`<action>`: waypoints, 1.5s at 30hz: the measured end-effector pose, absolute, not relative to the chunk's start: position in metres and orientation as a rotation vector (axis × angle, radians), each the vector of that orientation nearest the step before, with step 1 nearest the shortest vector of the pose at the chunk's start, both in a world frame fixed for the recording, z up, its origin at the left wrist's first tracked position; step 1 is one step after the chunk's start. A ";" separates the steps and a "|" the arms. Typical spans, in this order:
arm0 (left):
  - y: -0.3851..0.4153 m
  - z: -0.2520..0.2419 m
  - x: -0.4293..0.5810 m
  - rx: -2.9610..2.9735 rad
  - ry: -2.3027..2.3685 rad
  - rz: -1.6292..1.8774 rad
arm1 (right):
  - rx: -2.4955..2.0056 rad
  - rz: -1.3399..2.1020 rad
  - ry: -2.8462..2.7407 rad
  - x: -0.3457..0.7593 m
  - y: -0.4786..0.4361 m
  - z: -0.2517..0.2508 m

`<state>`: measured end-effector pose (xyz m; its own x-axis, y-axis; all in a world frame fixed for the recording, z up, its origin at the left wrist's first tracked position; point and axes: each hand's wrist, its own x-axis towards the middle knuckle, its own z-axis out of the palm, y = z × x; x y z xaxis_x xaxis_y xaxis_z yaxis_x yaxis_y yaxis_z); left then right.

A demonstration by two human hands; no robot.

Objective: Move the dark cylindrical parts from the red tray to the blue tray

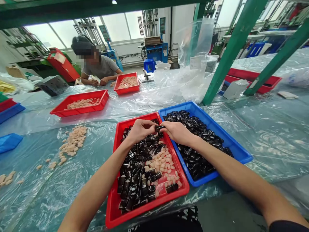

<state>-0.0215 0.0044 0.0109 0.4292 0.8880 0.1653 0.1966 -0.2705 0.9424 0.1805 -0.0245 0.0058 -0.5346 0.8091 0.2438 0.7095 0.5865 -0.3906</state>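
Between my two hands is a small glossy black piece, held above the inner edges of two trays. My left hand pinches its left end, and the fingers of my right hand close on its right end. Under my left hand lies a red tray with many black pieces and a heap of small beige oval pieces. The blue tray beside it, below my right hand, is filled with similar black pieces. Finer detail of the held piece is too small to make out.
Loose beige pieces lie on the plastic-covered table to the left. Two more red trays hold beige pieces farther back. Across the table a person works with both hands. A green post stands beyond the blue tray, near clear plastic bags.
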 end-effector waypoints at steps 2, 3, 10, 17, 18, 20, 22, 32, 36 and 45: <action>0.004 0.012 -0.022 1.737 0.940 0.919 | -1.188 0.411 -2.361 0.181 -0.023 0.005; 0.004 0.012 -0.022 1.732 0.938 0.930 | -1.162 0.445 -2.324 0.181 -0.023 0.004; 0.002 0.012 -0.020 1.654 0.919 1.010 | -1.025 0.612 -2.179 0.181 -0.023 0.002; 0.006 0.006 -0.015 1.465 0.832 1.150 | -1.065 0.588 -2.114 0.193 -0.018 0.011; 0.005 0.007 -0.015 1.483 0.829 1.143 | -1.119 0.553 -2.103 0.199 -0.014 0.012; 0.000 0.010 -0.014 1.602 0.799 0.988 | -1.262 0.471 -2.068 0.213 -0.004 0.010; -0.008 0.014 -0.012 1.792 0.721 0.686 | -1.402 0.402 -2.033 0.226 0.006 0.005; 0.012 0.033 -0.036 1.789 0.890 1.269 | -1.552 0.395 -2.012 0.241 0.022 -0.026; 0.031 0.029 -0.065 1.473 0.930 1.616 | -1.575 0.236 -1.911 0.243 0.018 -0.020; -0.006 -0.017 -0.109 1.241 1.250 1.864 | -1.346 -0.063 -2.115 0.199 -0.009 -0.004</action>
